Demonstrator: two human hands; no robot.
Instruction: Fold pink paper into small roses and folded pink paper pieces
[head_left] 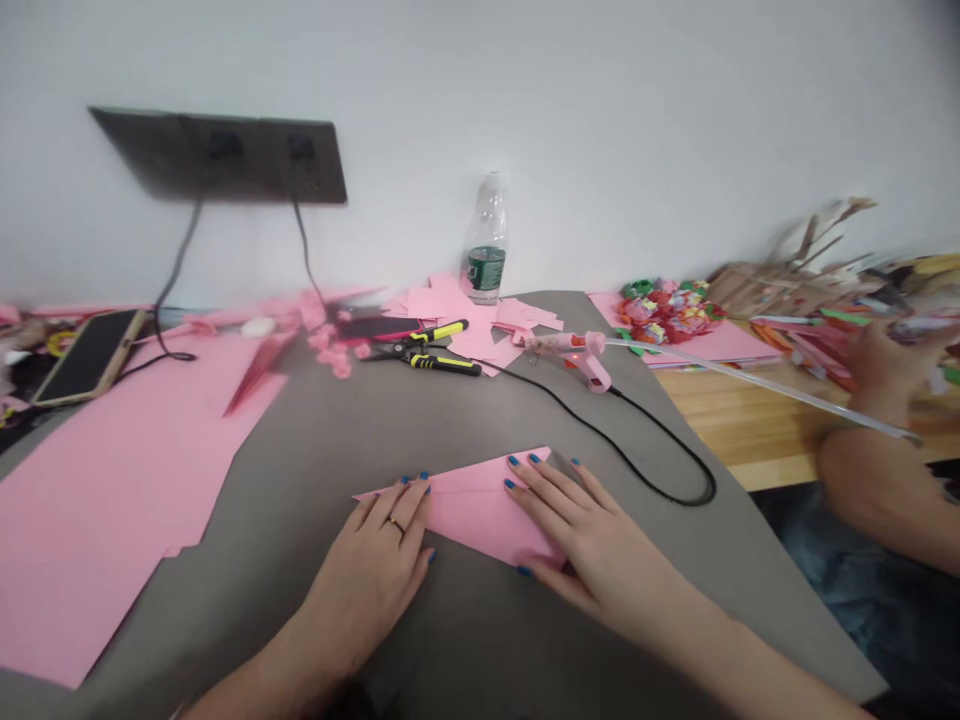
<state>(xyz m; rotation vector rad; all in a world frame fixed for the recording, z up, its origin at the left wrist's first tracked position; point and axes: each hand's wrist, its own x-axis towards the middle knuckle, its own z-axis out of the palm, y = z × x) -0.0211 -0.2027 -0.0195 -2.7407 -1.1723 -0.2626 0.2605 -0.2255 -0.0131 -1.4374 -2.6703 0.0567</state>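
Left hand [379, 560] lies open and palm down, its fingertips on the left part of the folded pink paper [480, 510]; neither hand grips. Right hand [577, 535] is likewise open, with fingers spread across the upper layer and the little finger at the lower edge. The paper lies flat between both hands, on a grey work mat [300, 460], its point directed left. For good results, flat open hands spread the pressure evenly and help keep the layers aligned. Beyond the paper lie yellow-and-black-handled pliers [442, 362] and a pink hot glue gun [589, 358] with a black cord [660, 455]. A co-worker's hand [889, 370] holds a long glue stick [757, 385] at right.
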